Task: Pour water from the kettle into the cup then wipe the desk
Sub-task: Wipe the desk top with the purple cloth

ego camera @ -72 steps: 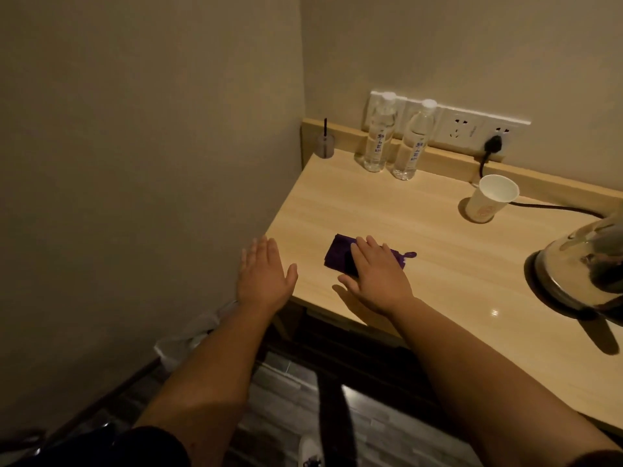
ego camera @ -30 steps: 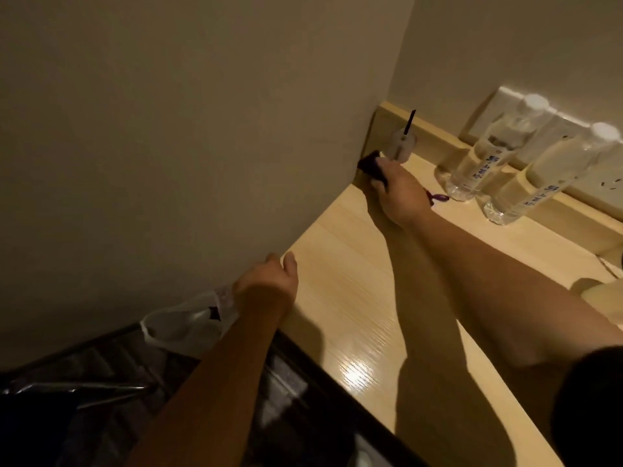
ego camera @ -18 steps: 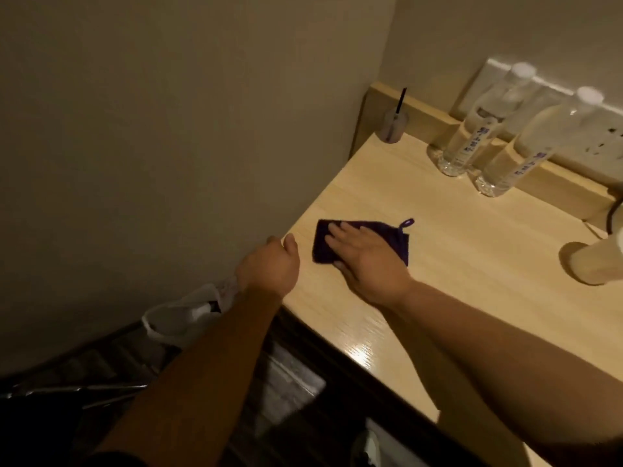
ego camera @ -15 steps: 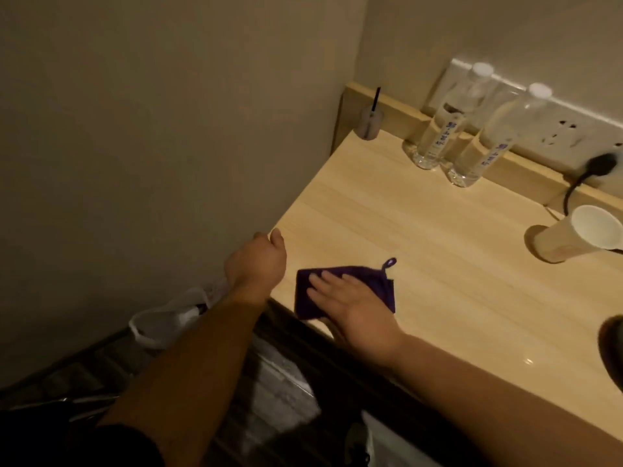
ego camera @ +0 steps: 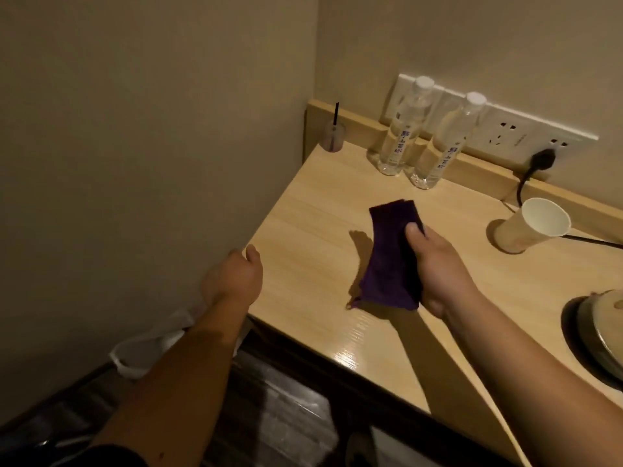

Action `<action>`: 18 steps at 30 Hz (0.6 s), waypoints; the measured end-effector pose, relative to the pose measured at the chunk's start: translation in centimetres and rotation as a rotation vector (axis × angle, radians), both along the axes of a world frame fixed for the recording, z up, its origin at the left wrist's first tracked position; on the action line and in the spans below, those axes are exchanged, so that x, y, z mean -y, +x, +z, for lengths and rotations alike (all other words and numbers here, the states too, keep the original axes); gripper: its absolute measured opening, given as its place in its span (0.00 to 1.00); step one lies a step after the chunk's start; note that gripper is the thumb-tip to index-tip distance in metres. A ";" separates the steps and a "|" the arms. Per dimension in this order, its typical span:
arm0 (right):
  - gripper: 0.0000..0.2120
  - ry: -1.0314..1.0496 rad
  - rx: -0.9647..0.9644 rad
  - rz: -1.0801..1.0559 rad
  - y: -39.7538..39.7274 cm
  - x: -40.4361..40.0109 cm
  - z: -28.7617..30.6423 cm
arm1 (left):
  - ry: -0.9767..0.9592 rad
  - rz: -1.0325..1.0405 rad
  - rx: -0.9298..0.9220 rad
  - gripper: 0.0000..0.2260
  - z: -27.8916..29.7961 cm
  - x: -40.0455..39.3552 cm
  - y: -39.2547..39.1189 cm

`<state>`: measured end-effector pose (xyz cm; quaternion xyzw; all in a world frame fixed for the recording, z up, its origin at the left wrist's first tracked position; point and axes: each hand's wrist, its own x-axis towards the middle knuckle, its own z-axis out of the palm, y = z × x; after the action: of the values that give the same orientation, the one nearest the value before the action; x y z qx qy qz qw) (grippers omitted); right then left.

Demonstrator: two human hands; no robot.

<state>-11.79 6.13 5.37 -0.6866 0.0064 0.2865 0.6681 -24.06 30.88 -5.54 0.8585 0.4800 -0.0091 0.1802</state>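
Observation:
My right hand (ego camera: 438, 269) grips a folded purple cloth (ego camera: 389, 261) and holds it lifted just above the light wooden desk (ego camera: 313, 217), thumb on top. My left hand (ego camera: 234, 279) rests as a loose fist at the desk's left front corner, holding nothing. A white paper cup (ego camera: 532, 224) stands toward the back right. Only the edge of the metal kettle (ego camera: 603, 335) shows at the right border.
Two clear water bottles (ego camera: 401, 136) (ego camera: 445, 146) stand against the back ledge under a white socket strip (ego camera: 505, 129) with a black plug (ego camera: 541, 160). A small cup with a black stick (ego camera: 333, 136) sits in the back left corner. A lined bin (ego camera: 151, 348) is on the floor below.
My right hand wiped the cloth flat from the back corner toward the front edge, then closed around it and lifted it off the desk. My left hand stayed at the corner.

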 end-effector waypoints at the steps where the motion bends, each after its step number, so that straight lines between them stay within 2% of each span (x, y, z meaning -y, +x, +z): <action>1: 0.10 -0.103 0.149 0.028 2.5 -0.7 -0.1 | 0.011 -0.006 -0.010 0.27 -0.1 0.0 -0.1; 5: 0.18 -0.485 0.949 0.295 11.4 -4.6 -2.7 | 0.040 -0.009 -0.027 0.27 -0.6 -0.1 -0.1; 7: 0.21 -0.716 1.175 0.579 14.7 -6.6 -5.7 | 0.027 -0.005 -0.038 0.27 -1.1 -0.3 -0.1; 9: 0.24 -0.965 1.215 0.820 16.4 -7.7 -8.8 | 0.012 0.013 -0.062 0.29 -1.5 -0.7 -0.1; 10: 0.25 -1.024 1.214 0.861 16.7 -7.8 -9.9 | 0.007 0.021 -0.076 0.29 -1.7 -0.8 -0.1; 14: 0.25 -1.021 1.189 0.854 15.9 -7.3 -10.6 | 0.021 0.039 -0.114 0.29 -1.9 -0.9 0.0; 18: 0.25 -0.974 1.127 0.865 11.7 -4.7 -9.7 | 0.025 0.029 -0.021 0.29 -1.9 -0.6 -0.1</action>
<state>-0.10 10.87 -4.38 -0.8785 -0.4663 0.0977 0.0349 -24.16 31.52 -7.42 0.8534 0.4945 -0.0093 0.1648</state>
